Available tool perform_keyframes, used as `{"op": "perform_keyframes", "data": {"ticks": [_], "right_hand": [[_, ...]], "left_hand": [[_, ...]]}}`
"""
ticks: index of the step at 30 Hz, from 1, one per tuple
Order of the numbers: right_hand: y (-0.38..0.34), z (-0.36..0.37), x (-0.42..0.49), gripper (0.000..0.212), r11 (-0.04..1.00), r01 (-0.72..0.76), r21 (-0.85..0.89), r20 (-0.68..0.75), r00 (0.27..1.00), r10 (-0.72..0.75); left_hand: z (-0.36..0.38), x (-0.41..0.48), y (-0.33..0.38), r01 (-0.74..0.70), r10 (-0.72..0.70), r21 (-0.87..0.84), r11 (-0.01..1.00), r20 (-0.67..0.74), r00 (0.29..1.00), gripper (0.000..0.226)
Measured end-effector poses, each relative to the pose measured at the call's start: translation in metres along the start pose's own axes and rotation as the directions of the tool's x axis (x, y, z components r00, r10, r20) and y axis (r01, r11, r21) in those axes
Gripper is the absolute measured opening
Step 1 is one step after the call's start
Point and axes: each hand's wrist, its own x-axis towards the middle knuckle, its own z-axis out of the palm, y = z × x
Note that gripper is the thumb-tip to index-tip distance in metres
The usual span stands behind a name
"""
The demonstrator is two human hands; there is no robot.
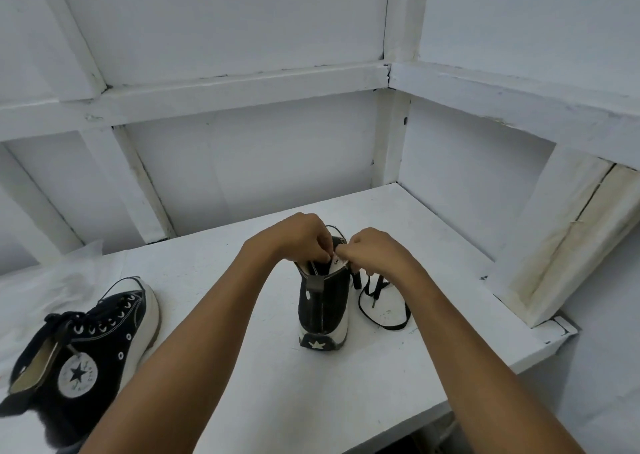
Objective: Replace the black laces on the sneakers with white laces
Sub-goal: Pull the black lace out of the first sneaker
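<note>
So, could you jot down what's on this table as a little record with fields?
surface: white table
middle sneaker: upright, heel toward camera
left hand: pinches its top edge
right hand: pinches its top edge
loose black lace: on table, right of that sneaker
left sneaker: tilted, laced in black

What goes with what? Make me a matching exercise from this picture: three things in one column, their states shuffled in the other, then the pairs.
Things
1. middle sneaker
2. left sneaker
3. loose black lace

States
A. lies on the table, in no shoe
B. leans over, black lace in its eyelets
C. stands heel toward the camera, left hand and right hand pinching at its top

Pairs: 1-C, 2-B, 3-A
</note>
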Motion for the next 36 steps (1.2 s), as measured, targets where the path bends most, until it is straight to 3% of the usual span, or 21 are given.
{"op": "perform_keyframes", "data": {"ticks": [3,6,9,14,20,24,29,33,36], "right_hand": [[-0.005,0.002,0.002,0.021,1.0,0.003,0.024,0.029,1.0,-0.003],[-0.003,-0.001,0.005,0.024,0.998,-0.024,0.065,0.01,1.0,0.024],[0.0,-0.001,0.009,0.026,0.993,-0.063,0.1,-0.002,0.998,0.063],[0.001,0.005,0.015,0.028,0.978,-0.122,0.171,0.021,0.993,0.12],[0.002,0.01,0.02,0.026,0.969,-0.108,0.223,0.013,0.994,0.108],[0.005,0.009,0.02,0.018,0.952,-0.118,0.282,0.033,0.993,0.114],[0.011,0.01,0.017,0.022,0.925,-0.131,0.357,0.031,0.991,0.128],[0.012,0.011,0.017,0.018,0.923,-0.138,0.36,0.032,0.99,0.136],[0.013,0.011,0.019,0.018,0.921,-0.145,0.36,0.04,0.989,0.14]], "left_hand": [[0.001,0.009,-0.003,-0.047,0.045,0.064,0.997,0.034,0.998,0.011],[0.0,0.012,-0.012,-0.057,0.056,0.019,0.998,0.002,0.998,0.01],[-0.011,0.012,-0.027,-0.007,0.003,-0.056,0.998,-0.069,0.998,0.009],[-0.026,0.013,-0.051,0.095,-0.092,0.025,0.995,-0.114,0.989,0.006],[-0.017,0.016,-0.027,-0.111,0.111,-0.014,0.994,0.032,0.993,0.01],[-0.006,0.02,-0.017,-0.161,0.157,0.035,0.986,0.097,0.983,0.006],[-0.01,0.017,-0.03,-0.138,0.137,-0.064,0.988,-0.018,0.99,0.009],[-0.026,0.02,-0.059,-0.012,-0.024,-0.148,0.989,-0.237,0.971,0.011],[-0.031,0.02,-0.077,0.068,-0.104,-0.145,0.987,-0.253,0.962,0.008]]}}
